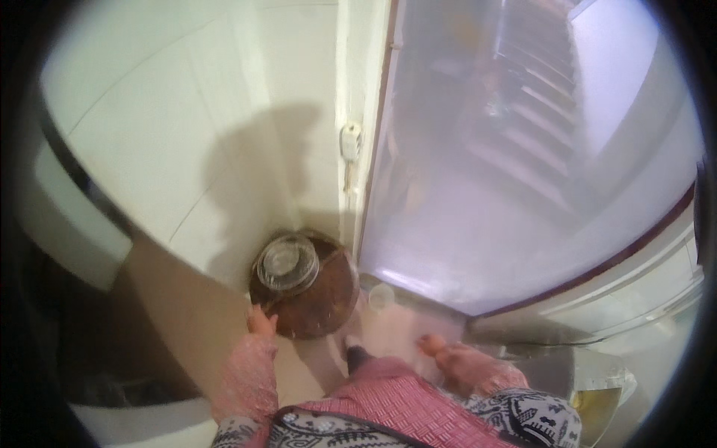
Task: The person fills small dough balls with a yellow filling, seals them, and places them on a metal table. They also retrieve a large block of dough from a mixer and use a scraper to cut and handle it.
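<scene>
A round brown tabletop or lid (322, 302) with a worn rim stands low in the corner ahead of me. A lidded round container (287, 263), clear or silvery, rests on its left part. My left hand (261, 322) is at the front left edge of the brown top, thumb apart from the fingers; I cannot tell whether it touches the edge. My right hand (431, 344) hangs over the floor to the right, blurred, with nothing plainly visible in it. Pink sleeve covers (246, 375) wrap both forearms.
A pale wall rises behind the brown top. A white electrical box (351, 143) hangs on the door frame. Right of it, a doorway shows stairs (532, 123). A small pale round thing (381, 297) lies by the threshold. A bin-like container (596, 403) stands at right.
</scene>
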The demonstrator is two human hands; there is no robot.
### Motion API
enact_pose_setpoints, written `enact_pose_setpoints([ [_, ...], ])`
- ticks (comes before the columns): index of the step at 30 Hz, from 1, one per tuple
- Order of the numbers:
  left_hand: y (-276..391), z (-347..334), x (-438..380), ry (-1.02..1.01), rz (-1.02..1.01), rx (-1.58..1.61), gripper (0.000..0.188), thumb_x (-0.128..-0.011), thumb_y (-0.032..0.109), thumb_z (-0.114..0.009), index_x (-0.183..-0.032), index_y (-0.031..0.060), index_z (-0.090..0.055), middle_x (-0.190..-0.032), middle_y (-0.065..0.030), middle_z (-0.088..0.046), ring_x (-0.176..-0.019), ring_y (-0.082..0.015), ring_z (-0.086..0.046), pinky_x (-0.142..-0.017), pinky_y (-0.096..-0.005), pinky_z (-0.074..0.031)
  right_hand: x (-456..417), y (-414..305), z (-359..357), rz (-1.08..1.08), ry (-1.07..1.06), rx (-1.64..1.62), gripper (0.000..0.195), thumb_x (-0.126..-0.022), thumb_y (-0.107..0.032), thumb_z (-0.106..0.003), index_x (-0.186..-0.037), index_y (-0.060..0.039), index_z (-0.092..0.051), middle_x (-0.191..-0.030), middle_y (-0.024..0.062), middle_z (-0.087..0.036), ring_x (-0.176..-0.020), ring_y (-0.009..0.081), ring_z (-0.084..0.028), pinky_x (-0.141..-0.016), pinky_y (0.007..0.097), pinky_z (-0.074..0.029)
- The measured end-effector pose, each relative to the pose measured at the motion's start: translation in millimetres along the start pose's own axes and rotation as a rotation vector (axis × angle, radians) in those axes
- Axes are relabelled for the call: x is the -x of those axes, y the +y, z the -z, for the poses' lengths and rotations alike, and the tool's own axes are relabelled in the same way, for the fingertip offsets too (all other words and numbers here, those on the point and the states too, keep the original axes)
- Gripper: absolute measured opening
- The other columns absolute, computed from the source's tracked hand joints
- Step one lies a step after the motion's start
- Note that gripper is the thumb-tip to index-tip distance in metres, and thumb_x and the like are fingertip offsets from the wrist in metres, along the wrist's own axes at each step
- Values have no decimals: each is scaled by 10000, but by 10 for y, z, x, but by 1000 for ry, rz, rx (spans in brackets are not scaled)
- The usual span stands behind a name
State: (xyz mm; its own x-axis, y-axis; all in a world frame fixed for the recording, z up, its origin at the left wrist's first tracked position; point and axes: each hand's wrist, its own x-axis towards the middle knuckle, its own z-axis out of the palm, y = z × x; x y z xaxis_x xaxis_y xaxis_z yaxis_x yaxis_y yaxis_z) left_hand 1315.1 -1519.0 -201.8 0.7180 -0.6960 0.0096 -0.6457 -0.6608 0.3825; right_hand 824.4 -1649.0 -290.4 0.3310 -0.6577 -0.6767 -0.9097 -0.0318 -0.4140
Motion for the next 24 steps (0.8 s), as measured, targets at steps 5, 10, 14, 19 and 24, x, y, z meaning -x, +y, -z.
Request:
enact_pose_setpoints([
  [5, -349, -537, -504, -254, -61, 57, 497, -637, 331, -773, -933, -22, -587, -1012, -187, -556, -982, -348, -507, -875, -415, -418, -345, -167, 136, 8, 111, -18, 315, -817, -350, -548, -966, -101, -669, -886, 123, -662, -807, 297, -624, -739, 418, -488],
  [10, -152, -433, -639, -288, -166, 30, 535, -649, 393, -758, -958, -14, -599, -1014, -197, -568, -988, -353, -514, -835, -419, -423, -290, 574, -412, -228, 22, -167, 267, -836, -307, -548, -926, -76, -648, -837, 108, -641, -797, 269, -613, -707, 399, -483],
  [14, -78, -389, -751, -385, -371, 92, 456, -706, 375, -708, -995, 36, -612, -1012, -175, -587, -938, -367, -541, -808, -442, -433, 150, 820, -416, -484, -148, -328, 253, -848, -288, -544, -859, -51, -629, -791, 94, -615, -770, 242, -593, -670, 386, -470],
  [19, -312, -604, -670, -287, -510, 238, 338, -755, 320, -657, -1000, 90, -622, -937, -162, -609, -845, -370, -562, -756, -460, -446, 168, 549, 88, -382, -21, -87, 267, -859, -277, -528, -789, -32, -608, -713, 93, -581, -694, 216, -555, -620, 375, -446],
  [24, -300, -340, -673, -125, -600, 114, 270, -803, 328, -603, -897, 78, -638, -818, -134, -618, -756, -339, -561, -671, -449, -431, -429, -568, 857, -14, 236, -23, 304, -870, -267, -513, -718, -14, -586, -635, 91, -547, -618, 190, -517, -569, 363, -421],
])
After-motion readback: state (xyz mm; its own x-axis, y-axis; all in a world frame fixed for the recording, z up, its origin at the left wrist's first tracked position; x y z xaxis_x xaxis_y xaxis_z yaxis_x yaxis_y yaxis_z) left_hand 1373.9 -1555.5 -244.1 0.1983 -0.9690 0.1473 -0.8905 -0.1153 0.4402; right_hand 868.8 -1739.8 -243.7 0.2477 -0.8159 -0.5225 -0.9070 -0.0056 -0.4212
